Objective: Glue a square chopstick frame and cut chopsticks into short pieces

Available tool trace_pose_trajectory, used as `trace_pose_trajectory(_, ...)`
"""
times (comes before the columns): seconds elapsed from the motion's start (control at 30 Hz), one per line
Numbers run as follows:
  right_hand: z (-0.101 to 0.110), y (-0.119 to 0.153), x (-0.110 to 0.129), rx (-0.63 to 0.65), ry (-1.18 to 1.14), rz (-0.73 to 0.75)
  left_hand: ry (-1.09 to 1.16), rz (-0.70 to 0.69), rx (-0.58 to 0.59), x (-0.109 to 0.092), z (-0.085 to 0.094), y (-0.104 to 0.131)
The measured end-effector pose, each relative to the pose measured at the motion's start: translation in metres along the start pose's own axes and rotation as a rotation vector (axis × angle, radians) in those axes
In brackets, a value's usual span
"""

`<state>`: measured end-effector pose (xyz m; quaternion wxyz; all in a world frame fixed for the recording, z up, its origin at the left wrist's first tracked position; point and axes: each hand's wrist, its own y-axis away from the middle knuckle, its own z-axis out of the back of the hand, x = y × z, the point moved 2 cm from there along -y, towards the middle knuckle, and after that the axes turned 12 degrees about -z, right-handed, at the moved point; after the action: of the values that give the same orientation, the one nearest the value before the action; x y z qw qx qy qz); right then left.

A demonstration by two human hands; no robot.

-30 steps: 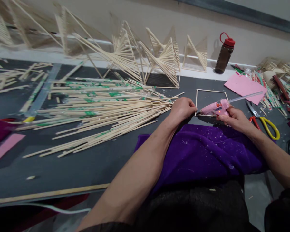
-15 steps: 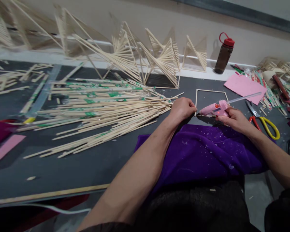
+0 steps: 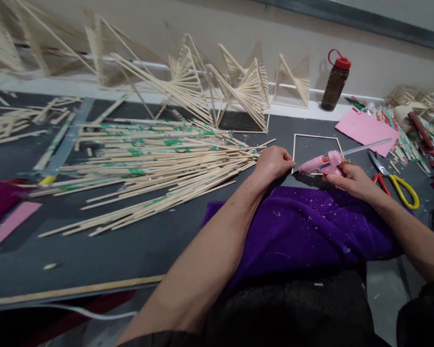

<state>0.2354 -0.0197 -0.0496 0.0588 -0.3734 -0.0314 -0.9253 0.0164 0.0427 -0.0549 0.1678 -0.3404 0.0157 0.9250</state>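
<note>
While bare table point(image 3: 313, 150) fills the frame point(image 3: 316, 137), left hand point(image 3: 274, 163) pinches its edge, right hand point(image 3: 352, 178) grips glue gun point(image 3: 320, 164).

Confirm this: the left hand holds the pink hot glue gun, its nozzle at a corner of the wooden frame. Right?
Wrong hand: the head view shows the right hand holding the pink hot glue gun, its nozzle at a corner of the wooden frame. The left hand is at that corner.

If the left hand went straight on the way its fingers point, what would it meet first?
Most likely the left stick of the flat four-sided pale wooden frame, right by the left hand; then the pink plastic glue gun. Whether hand and frame touch is unclear.
</note>
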Motion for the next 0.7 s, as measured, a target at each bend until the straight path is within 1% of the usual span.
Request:
trace_pose_trajectory(0.13, 0.0, 0.0, 0.001, 0.002, -0.028, -0.027, -0.017, 0.001, 0.005, 0.0, 0.0, -0.001)
trace_pose_trajectory(0.27, 0.0, 0.001, 0.003, -0.003, -0.073, -0.021, -0.029, -0.012, 0.001, 0.0, 0.0, -0.002)
trace_pose_trajectory(0.37, 0.001, 0.002, 0.005, 0.054, -0.177, -0.054, -0.015, -0.002, 0.001, 0.001, -0.001, -0.002)
trace_pose_trajectory(0.43, 0.006, 0.002, 0.005, 0.055, -0.257, -0.075, 0.011, 0.013, 0.007, 0.001, -0.001, -0.001)
trace_pose_trajectory(0.5, 0.014, 0.002, 0.003, -0.02, -0.334, -0.093, 0.031, 0.025, 0.012, 0.001, -0.001, 0.0)
trace_pose_trajectory(0.6, 0.029, -0.001, -0.004, -0.203, -0.437, -0.115, 0.032, 0.035, 0.015, 0.001, -0.001, 0.001)
trace_pose_trajectory(0.7, 0.046, -0.007, -0.016, -0.371, -0.47, -0.14, 0.035, 0.03, 0.02, 0.001, -0.001, 0.001)
